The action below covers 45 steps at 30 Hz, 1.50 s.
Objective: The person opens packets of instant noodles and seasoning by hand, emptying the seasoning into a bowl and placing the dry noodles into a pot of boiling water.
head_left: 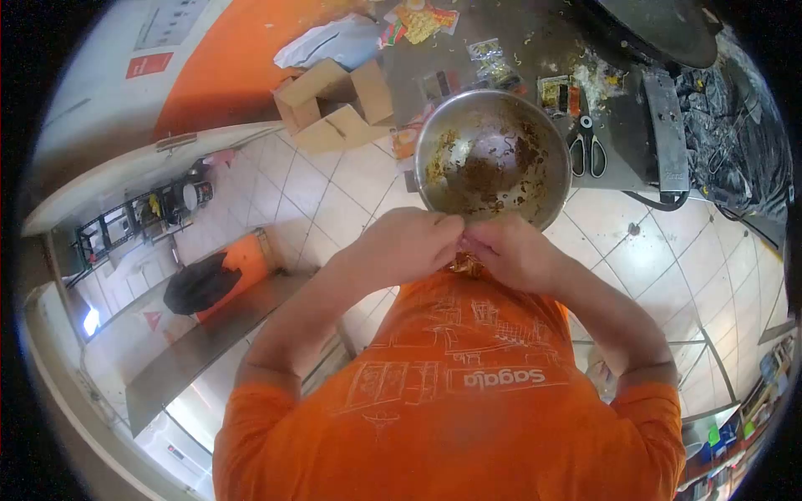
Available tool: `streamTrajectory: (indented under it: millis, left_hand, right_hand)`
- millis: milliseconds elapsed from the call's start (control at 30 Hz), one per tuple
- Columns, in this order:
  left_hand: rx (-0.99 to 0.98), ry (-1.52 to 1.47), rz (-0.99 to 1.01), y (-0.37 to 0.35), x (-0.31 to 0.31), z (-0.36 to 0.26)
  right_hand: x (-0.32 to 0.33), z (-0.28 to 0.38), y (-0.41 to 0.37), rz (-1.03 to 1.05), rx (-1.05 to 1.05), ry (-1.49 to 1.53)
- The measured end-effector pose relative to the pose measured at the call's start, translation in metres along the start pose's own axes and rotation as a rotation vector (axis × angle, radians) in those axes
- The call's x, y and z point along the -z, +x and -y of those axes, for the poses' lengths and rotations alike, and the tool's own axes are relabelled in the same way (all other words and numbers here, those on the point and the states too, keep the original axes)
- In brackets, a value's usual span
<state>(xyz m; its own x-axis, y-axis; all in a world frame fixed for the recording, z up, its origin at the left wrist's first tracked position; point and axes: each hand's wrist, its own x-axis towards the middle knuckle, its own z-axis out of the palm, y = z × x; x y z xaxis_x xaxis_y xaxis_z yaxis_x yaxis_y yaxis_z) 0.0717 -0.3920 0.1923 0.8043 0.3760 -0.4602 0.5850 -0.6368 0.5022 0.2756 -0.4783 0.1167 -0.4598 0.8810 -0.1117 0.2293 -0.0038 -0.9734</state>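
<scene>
My left hand (409,244) and my right hand (520,252) meet in front of my chest, at the near rim of a steel mixing bowl (430,159). Both are closed, fingers pinched together on the top of a shiny plastic packet (468,265). Brown and golden colours show on its lower part, which hangs below my fingers against the orange shirt; the rest is hidden by my hands. Brown, oily residue and bits are smeared over the bowl's inside.
Scissors (588,150) lie right of the bowl, near small seasoning sachets (555,95). An open cardboard box (334,104) stands at the left, beside a white plastic bag (330,42). Noodles in a torn wrapper (420,22) lie at the back; a dark pan (664,29) is back right.
</scene>
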Motion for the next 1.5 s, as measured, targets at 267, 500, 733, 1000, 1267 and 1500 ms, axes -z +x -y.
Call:
streamTrajectory:
  millis: [267, 500, 733, 1000, 1267, 1500]
  left_hand:
    - [0.133, -0.438, -0.192, -0.003, -0.039, 0.002]
    - [0.298, -0.76, -0.244, 0.002, -0.067, -0.001]
    - [0.689, -1.273, -0.352, 0.009, -0.08, 0.006]
    - [0.731, -0.617, -0.411, 0.008, -0.057, 0.058]
    - [0.603, -0.531, -0.501, -0.003, -0.047, 0.08]
    - [0.397, -1.674, -0.605, 0.037, -0.062, 0.062]
  right_hand:
    - [-0.011, 0.002, -0.006, -0.075, 0.035, -0.152]
    - [-0.017, -0.007, -0.01, -0.23, 0.249, -0.31]
    - [-0.029, -0.014, -0.001, -0.316, 0.322, -0.374]
    - [-0.004, -0.018, 0.017, -0.696, -0.339, 0.198]
    - [0.032, -0.057, 0.04, -0.596, -0.646, 0.653]
    - [0.025, -0.176, 0.047, -0.143, -0.408, 0.194]
